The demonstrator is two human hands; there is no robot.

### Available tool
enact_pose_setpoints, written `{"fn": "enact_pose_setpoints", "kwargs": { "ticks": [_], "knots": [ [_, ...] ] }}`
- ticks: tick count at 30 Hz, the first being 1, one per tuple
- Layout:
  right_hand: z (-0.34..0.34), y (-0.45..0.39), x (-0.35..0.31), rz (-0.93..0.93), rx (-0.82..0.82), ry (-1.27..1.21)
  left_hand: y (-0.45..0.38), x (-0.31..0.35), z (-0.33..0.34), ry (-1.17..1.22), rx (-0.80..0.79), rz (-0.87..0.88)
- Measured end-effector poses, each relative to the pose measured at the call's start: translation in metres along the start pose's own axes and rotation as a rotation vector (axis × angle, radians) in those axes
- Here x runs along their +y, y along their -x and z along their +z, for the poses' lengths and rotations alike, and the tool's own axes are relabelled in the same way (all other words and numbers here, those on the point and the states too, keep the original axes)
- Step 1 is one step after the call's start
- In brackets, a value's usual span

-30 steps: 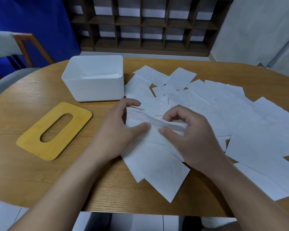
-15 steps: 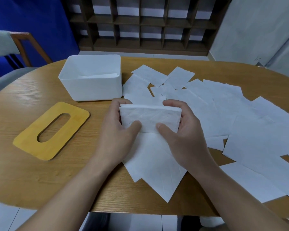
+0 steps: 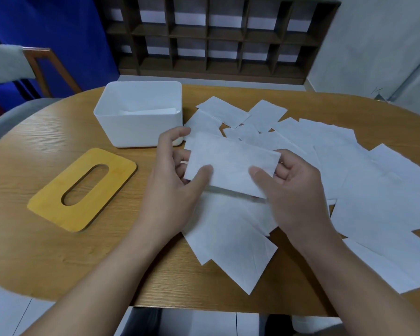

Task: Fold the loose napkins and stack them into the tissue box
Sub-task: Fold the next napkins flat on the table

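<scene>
Item: folded napkin point(image 3: 230, 166), white, rectangular, being held just above the desk point(image 3: 58, 251) between both hands, near the front right corner of the tissue box. Left hand point(image 3: 172, 185) is pinching its left end, thumb lying on top and fingers going underneath, index finger reaching toward the box. Right hand point(image 3: 291, 190) is pinching the right end the same way, thumb on top, fingers curling beneath. Both forearms are coming in from the near edge of the desk, converging on the napkin. Tissue box point(image 3: 138, 132): white, open-topped, sitting left of the spread; it is holding at least one folded white sheet, low inside, so the stack is looking barely begun. Lid point(image 3: 83, 190): yellow wooden panel with an oval slot, lying flat on the desk in front of and left of the box, off it. Loose napkins point(image 3: 374, 190): many unfolded sheets overlapping across the centre and right of the desk, some lying directly under the hands. Progress, judged: one more napkin folded and awaiting placement in the box; the large remainder is waiting for folding.
</scene>
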State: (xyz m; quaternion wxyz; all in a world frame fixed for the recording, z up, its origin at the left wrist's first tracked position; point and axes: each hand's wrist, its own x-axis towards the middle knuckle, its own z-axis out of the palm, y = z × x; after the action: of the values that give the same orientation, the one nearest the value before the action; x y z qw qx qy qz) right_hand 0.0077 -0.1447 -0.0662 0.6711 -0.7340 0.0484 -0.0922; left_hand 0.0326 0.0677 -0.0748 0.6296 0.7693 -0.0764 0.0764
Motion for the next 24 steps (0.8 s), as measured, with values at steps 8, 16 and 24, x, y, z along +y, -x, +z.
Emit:
{"fn": "enact_pose_setpoints", "kwargs": {
  "ticks": [8,16,24],
  "knots": [
    [0.000,-0.005,-0.004,0.084,0.064,0.008,-0.004,-0.009,-0.003,-0.135,0.053,-0.003],
    [0.007,-0.002,-0.004,-0.009,0.151,0.101,-0.006,-0.010,-0.012,-0.123,0.031,-0.026],
    [0.041,-0.022,-0.032,-0.143,0.183,0.115,-0.024,0.009,-0.038,-0.083,0.172,0.072]
  ]
}}
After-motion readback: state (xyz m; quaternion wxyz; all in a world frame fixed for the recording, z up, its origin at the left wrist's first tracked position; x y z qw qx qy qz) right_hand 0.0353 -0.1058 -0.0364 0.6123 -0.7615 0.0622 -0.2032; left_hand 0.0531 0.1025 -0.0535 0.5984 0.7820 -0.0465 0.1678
